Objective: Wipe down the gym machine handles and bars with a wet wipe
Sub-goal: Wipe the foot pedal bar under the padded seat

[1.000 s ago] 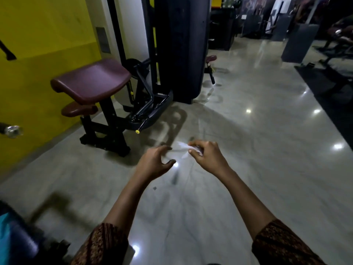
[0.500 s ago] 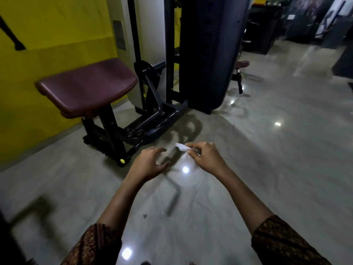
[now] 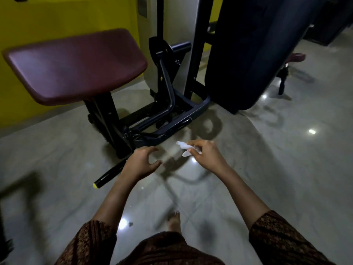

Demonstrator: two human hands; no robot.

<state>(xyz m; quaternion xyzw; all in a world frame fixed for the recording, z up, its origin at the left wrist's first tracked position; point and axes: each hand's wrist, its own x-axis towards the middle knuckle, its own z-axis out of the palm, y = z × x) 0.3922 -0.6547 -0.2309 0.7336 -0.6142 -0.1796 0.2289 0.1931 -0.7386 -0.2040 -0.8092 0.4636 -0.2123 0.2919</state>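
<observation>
My right hand pinches a crumpled white wet wipe between thumb and fingers, held above the floor. My left hand hovers beside it with fingers loosely curled and nothing in them. Just ahead stands a black gym machine with a maroon padded rest, a curved black lever arm and a low frame bar. A black handle with a yellow end cap juts out low, partly hidden under my left hand.
A tall dark weight-stack shroud rises to the right of the frame. A yellow wall runs behind the machine on the left. Glossy grey floor spreads to the right. My bare foot shows below.
The view has closed in on the machine, which now looms larger. Both hands stay in front; the right still pinches the wipe, the left fingers have spread slightly.
</observation>
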